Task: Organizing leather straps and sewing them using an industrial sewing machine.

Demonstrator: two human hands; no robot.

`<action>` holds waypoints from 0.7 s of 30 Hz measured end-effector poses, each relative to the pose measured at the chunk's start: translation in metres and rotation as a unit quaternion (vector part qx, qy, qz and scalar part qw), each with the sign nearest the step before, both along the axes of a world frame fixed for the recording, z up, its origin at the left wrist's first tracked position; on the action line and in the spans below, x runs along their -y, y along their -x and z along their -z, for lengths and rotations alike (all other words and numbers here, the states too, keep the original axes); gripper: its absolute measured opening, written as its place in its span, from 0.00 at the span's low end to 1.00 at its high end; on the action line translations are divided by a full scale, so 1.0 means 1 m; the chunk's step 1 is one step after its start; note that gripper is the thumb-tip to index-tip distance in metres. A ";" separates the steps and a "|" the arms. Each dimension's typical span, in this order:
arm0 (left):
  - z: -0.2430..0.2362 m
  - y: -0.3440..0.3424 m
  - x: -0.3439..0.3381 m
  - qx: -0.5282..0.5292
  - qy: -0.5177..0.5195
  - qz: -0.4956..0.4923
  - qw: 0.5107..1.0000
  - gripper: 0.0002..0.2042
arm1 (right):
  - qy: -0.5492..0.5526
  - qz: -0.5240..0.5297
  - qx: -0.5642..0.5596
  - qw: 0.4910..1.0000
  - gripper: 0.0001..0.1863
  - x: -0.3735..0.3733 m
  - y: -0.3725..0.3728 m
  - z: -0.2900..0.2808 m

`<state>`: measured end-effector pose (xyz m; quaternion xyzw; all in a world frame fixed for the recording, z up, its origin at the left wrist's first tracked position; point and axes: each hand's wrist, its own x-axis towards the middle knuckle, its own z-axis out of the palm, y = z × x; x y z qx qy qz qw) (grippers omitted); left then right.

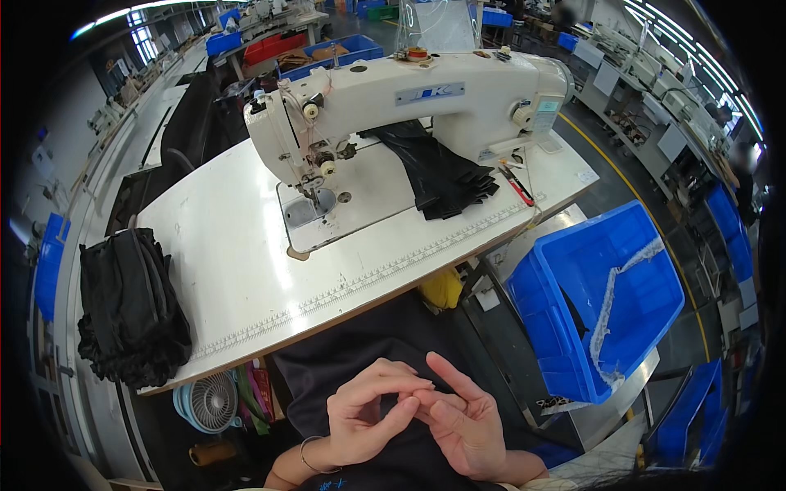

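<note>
My left hand (372,416) and my right hand (465,421) meet in front of my body, below the table's front edge. The left thumb and fingers come together in a pinch at the right hand's fingertips. Whether something small lies between them I cannot make out. On the right hand, the forefinger points up and away, the thumb stands apart and the other fingers bend toward the left hand. Beyond the hands stands a white sewing machine (360,90) on a white table (229,245). Neither hand touches the machine or the cloth.
A stack of black fabric pieces (131,307) hangs over the table's left end. More black pieces (434,168) lie under the machine arm, beside red-handled snips (517,186). At right stands a blue bin (544,282) with a whitish strip inside. A small fan (214,403) sits below the table.
</note>
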<state>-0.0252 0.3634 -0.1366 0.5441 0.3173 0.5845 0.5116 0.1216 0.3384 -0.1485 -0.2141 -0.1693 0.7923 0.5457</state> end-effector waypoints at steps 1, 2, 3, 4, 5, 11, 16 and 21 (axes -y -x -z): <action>0.000 0.000 0.000 -0.001 -0.001 0.002 1.000 0.10 | 0.001 -0.001 0.000 1.000 0.28 0.000 0.000 0.000; -0.001 0.000 0.000 0.000 0.000 0.000 1.000 0.10 | -0.003 -0.001 0.000 1.000 0.28 0.000 0.000 0.001; -0.001 0.000 -0.001 0.000 0.000 0.001 1.000 0.10 | -0.008 0.000 -0.001 1.000 0.29 0.000 0.000 0.001; -0.001 -0.001 -0.001 0.000 0.001 0.001 1.000 0.10 | -0.007 -0.001 0.000 1.000 0.29 0.000 0.000 0.001; -0.001 -0.001 -0.001 0.000 0.001 0.001 1.000 0.10 | -0.008 0.002 -0.001 1.000 0.29 -0.001 0.000 0.002; 0.004 0.000 -0.003 0.017 -0.003 0.000 1.000 0.09 | -0.030 -0.008 0.003 1.000 0.29 -0.004 0.002 0.000; 0.011 -0.003 -0.006 -0.042 -0.028 -0.038 0.998 0.09 | -0.001 -0.016 0.025 1.000 0.30 -0.008 0.005 -0.001; 0.010 -0.011 -0.006 -0.096 -0.002 -0.073 0.993 0.07 | -0.002 -0.009 0.000 1.000 0.29 -0.015 0.004 0.003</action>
